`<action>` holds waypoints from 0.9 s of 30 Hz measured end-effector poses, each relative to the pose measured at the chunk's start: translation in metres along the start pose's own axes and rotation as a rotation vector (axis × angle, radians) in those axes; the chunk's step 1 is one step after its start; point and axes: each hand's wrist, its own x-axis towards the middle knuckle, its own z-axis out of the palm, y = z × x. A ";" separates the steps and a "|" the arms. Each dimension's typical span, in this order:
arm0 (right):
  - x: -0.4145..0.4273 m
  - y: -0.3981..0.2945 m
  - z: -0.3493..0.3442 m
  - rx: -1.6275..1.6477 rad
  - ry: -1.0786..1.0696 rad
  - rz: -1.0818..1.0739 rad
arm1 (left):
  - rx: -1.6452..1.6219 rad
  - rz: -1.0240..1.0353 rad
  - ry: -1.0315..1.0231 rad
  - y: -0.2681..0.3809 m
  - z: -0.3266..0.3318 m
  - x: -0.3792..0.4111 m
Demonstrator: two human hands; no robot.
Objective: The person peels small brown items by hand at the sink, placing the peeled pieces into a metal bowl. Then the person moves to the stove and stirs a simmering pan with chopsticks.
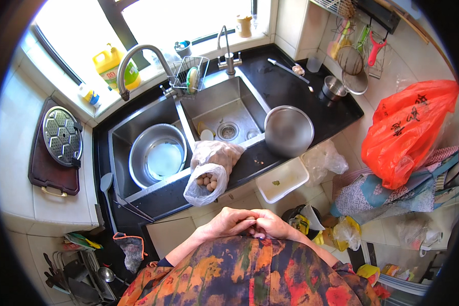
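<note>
My left hand (229, 221) and my right hand (270, 223) meet in front of my patterned shirt (248, 271). Their fingers are curled together, and whether anything is between them is hidden. Just ahead, on the counter's front edge beside the sink, sits a white plastic bag (199, 193) with its mouth open, showing several round, tan, egg-like things (207, 181). A steel basin (135, 168) with some water stands in the left sink bowl. The right sink bowl (237, 97) holds a pale round thing (206, 134) near its drain.
A steel bowl (289, 130) rests on the black counter (267, 82), near a knife (288, 70) and a small steel pot (334, 88). Below the edge is a white plastic tub (283, 181). A red plastic bag (409, 130) hangs at right. A curved faucet (145, 48) overhangs the sink.
</note>
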 end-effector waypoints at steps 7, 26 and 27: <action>-0.005 -0.013 -0.001 0.053 0.037 -0.033 | -1.230 -0.321 0.208 -0.020 0.012 -0.002; -0.010 -0.014 -0.009 0.011 -0.120 -0.096 | 0.247 0.075 -0.005 0.005 -0.015 0.012; -0.011 -0.017 -0.006 0.024 -0.132 -0.083 | 0.239 0.079 0.030 0.007 -0.016 0.012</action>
